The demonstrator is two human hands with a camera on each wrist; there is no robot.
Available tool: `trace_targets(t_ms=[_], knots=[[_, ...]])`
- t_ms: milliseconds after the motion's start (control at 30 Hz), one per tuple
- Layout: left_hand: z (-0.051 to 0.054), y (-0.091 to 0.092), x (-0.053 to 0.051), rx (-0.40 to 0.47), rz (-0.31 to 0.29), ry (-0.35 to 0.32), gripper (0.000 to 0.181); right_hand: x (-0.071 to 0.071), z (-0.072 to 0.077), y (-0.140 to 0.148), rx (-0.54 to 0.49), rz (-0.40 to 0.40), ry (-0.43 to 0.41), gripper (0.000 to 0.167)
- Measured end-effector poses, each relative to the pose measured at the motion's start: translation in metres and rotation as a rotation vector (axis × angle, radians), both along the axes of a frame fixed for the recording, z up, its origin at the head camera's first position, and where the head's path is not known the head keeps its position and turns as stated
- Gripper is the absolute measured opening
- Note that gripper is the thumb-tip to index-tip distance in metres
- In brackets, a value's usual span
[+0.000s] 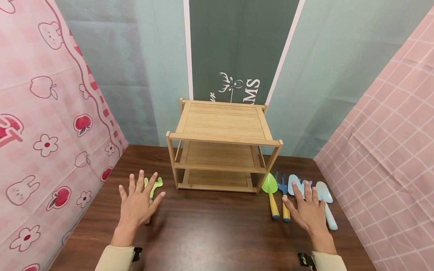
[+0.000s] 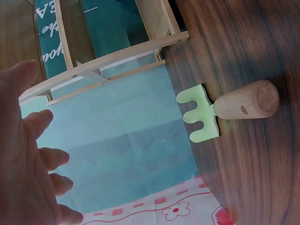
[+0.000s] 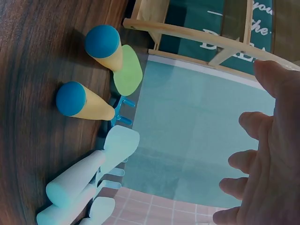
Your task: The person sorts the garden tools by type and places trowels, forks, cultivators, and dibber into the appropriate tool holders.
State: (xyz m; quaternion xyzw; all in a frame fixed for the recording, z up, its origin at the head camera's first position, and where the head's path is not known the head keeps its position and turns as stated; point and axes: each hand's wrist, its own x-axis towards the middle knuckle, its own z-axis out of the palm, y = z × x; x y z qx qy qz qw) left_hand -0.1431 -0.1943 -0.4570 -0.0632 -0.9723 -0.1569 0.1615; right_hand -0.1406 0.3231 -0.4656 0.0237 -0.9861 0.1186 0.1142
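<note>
My left hand [image 1: 135,205] hovers with fingers spread over a small green garden rake [image 2: 201,114] with a wooden handle. In the left wrist view the rake lies on the table, apart from the fingers. Spread in the same way, my right hand [image 1: 309,212] is above the pale blue garden tools and touches none in the right wrist view. Those are a pale blue trowel [image 3: 121,143], a pale blue fork [image 3: 111,183] and another pale trowel [image 1: 324,192]. To their left lie a blue fork [image 1: 282,187] and a green trowel [image 1: 269,184], both with yellow handles.
A three-level wooden rack [image 1: 225,137] stands at the back middle of the dark wooden table [image 1: 217,229]. Behind it hangs a green and teal cloth [image 1: 159,75]. Pink patterned cloth [image 1: 61,146] borders the left side, and pink checked cloth [image 1: 390,150] the right.
</note>
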Motion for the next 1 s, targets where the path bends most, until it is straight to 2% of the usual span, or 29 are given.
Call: trace_targets(t_ms=[100, 167, 333, 433, 533, 733, 867, 1000], knots=[[0.001, 0.000, -0.001, 0.000, 0.002, 0.027, 0.067, -0.001, 0.002, -0.001, 0.011, 0.004, 0.011, 0.071], [0.002, 0.001, -0.002, -0.004, 0.000, 0.072, 0.065, -0.001, 0.003, -0.002, 0.030, 0.012, 0.049, 0.068], [0.007, 0.002, -0.001, -0.033, -0.009, 0.250, 0.051, 0.001, 0.004, -0.004, 0.095, 0.060, 0.223, 0.048], [0.009, 0.003, 0.000, -0.047, -0.007, 0.302, 0.041, 0.000, 0.004, -0.003, 0.110, 0.084, 0.291, 0.043], [0.011, 0.003, 0.000, -0.050, -0.004, 0.295, 0.038, 0.000, 0.005, -0.004, 0.108, 0.085, 0.302, 0.043], [0.021, 0.005, 0.005, -0.009, 0.002, 0.208, 0.040, 0.007, 0.006, -0.010, 0.052, 0.034, 0.218, 0.045], [0.034, 0.008, 0.014, 0.104, 0.007, 0.160, 0.041, 0.014, 0.002, -0.014, -0.059, -0.014, 0.208, 0.043], [0.045, 0.010, 0.020, 0.219, 0.031, 0.143, 0.039, 0.018, -0.004, -0.018, -0.193, -0.070, 0.228, 0.040]])
